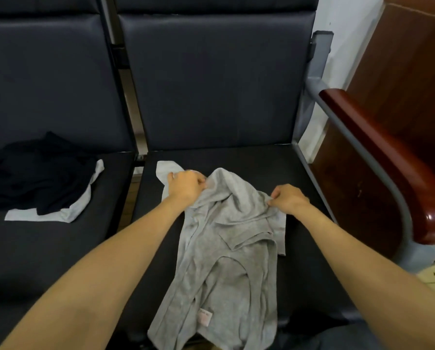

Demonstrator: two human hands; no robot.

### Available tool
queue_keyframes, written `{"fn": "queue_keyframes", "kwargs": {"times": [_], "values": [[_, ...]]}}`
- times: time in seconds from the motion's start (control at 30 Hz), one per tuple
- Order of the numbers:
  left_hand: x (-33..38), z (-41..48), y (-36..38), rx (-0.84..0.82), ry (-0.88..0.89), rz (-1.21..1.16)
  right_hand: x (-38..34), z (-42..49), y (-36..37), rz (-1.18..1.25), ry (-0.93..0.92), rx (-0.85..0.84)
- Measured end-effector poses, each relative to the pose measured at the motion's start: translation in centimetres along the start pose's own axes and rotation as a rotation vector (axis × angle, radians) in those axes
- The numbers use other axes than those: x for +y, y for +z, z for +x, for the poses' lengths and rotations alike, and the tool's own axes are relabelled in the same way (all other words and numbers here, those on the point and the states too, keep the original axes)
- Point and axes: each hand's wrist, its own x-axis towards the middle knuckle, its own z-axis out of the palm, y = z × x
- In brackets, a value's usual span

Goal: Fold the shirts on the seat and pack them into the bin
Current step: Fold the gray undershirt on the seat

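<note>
A row of dark padded seats fills the view. On the right-hand seat [307,173] a grey shirt [226,261] lies crumpled lengthwise, with a small pink label [205,317] near its close end. The left hand [186,185] grips the cloth at the shirt's far left, fingers curled into it. The right hand [289,198] pinches a fold at its far right. On the neighbouring seat [47,248] a black garment [34,173] lies heaped over a pale grey one [77,208]. A reddish wooden armrest [388,157] stands at the right.

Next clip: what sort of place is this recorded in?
Probably a waiting room or hall: linked dark padded seats on a grey metal frame, with a glossy reddish wooden armrest alongside.
</note>
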Motion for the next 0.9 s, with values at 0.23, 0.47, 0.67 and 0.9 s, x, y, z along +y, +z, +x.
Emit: {"fn": "queue_keyframes", "kwargs": {"times": [0.23,0.47,0.67,0.9], "values": [[-2.4,-5.2,-2.7,0.672,0.476,-0.225,0.9,-4.5,-1.9,0.29,-0.531,0.779],[-10.3,-16.1,-0.3,0.108,0.722,0.122,7.6,-10.4,0.9,-0.04,-0.831,0.209],[-7.1,-15.1,-1.8,0.18,0.216,-0.273,6.9,-11.3,1.7,0.1,-0.421,0.309],[-2.8,-7.0,-1.4,0.088,-0.079,0.009,3.8,-8.1,1.5,-0.034,0.139,0.099]]}}
